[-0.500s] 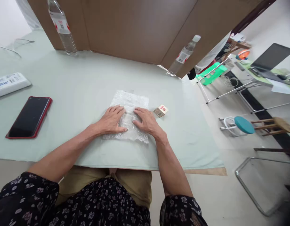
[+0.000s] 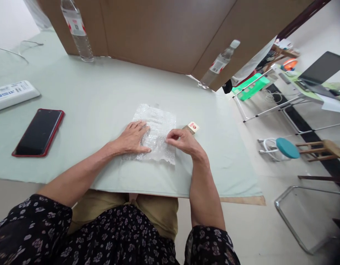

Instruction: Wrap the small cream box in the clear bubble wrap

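Left hand [image 2: 133, 138] lies spread, apparently steadying the bubble wrap [image 2: 156, 127]; right hand [image 2: 183, 141] is narrowed over its right side, grip indeterminable.

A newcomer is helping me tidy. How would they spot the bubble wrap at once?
Start at the tall brown cardboard panel at the back of the pale green cloth. Come nearer to the outspread left hand, which rests on the bubble wrap. It is the crinkled, see-through sheet, unlike the small printed box partly hidden by the right hand.
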A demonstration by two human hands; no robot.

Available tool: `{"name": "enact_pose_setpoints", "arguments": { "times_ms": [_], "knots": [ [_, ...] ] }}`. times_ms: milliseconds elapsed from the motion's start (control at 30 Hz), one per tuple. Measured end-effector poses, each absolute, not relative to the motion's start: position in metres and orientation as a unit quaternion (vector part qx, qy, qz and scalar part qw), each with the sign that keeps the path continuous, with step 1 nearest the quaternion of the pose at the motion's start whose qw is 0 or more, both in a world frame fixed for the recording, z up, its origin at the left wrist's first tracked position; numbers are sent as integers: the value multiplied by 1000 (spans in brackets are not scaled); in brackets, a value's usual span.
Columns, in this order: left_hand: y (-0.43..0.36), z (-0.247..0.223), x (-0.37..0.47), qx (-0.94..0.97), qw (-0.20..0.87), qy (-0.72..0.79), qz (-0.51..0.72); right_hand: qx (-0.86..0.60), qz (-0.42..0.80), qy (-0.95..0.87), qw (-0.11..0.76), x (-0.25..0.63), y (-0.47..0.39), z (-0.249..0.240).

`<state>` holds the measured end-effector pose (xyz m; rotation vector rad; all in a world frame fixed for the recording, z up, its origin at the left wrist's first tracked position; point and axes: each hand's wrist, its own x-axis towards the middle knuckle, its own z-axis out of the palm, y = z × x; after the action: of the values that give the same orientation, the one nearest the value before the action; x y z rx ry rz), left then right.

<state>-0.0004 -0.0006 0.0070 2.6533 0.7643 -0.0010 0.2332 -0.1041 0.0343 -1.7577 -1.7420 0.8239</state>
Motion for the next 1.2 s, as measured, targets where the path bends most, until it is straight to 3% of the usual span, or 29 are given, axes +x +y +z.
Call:
{"name": "enact_pose_setpoints", "arguments": {
  "times_ms": [100,167,267,333,400,467,567,633,833,933,1100,1200],
  "knots": [
    [0,4,-1,944,191,269,12,-626,385,-664,140,227,-111,45],
    [1,4,-1,943,192,270,13,-638,375,-661,122,227,-114,48],
    [1,7,-2,942,200,271,6,-685,305,-617,239,239,-115,46],
    [2,10,-2,939,215,268,14,-734,192,-540,364,255,-114,39],
    [5,12,-3,933,233,271,44,-773,87,-462,426,272,-113,30],
    [9,14,-5,928,238,277,82,-804,45,-433,405,287,-112,20],
    [14,15,-8,929,228,275,99,-837,80,-436,320,298,-111,11],
    [16,14,-10,935,229,262,75,-845,90,-428,308,298,-111,12],
    [18,11,-12,942,234,237,38,-695,149,-534,457,253,-103,27],
    [17,13,-11,943,227,239,42,-643,171,-620,416,218,-96,25],
    [18,14,-11,943,229,238,36,-634,190,-701,265,194,-90,11],
    [18,15,-11,944,227,238,26,-635,193,-698,269,198,-92,8]
  ]
}}
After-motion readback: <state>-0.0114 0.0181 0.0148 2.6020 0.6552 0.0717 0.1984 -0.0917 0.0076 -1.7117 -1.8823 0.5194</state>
